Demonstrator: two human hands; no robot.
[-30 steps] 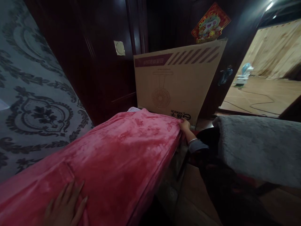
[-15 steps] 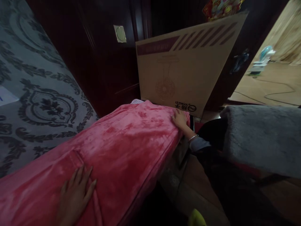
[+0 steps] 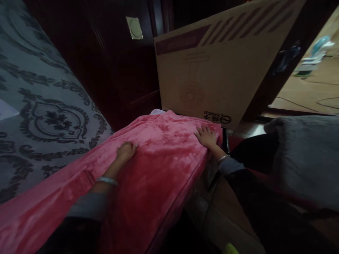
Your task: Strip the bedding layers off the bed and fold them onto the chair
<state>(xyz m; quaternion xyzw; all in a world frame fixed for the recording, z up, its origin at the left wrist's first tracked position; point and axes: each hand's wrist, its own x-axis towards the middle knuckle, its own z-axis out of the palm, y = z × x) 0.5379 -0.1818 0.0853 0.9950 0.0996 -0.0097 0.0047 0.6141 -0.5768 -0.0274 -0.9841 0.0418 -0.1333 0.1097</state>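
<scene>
A pink plush blanket [image 3: 148,169] is draped over a long raised surface, hanging down along its right side. On its upper left part, my left hand [image 3: 126,151] presses down with the fingers curled and drawn together against the fabric. My right hand [image 3: 206,137] lies flat near the far right corner, fingers spread over the blanket. Soft wrinkles run across the far end, and a thicker fold shows beside my left forearm. What supports the blanket is mostly hidden.
A large cardboard box [image 3: 222,74] leans against a dark wooden door [image 3: 127,70] at the far end. Patterned wallpaper [image 3: 55,120] lines the left. A grey plush cover [image 3: 309,158] lies at right; beyond the doorway stands a white and teal object [image 3: 314,58] with a cable.
My left hand has moved forward across the blanket, from spread flat to curled. My right hand stays near the far corner with fingers more spread. The view has shifted slightly.
</scene>
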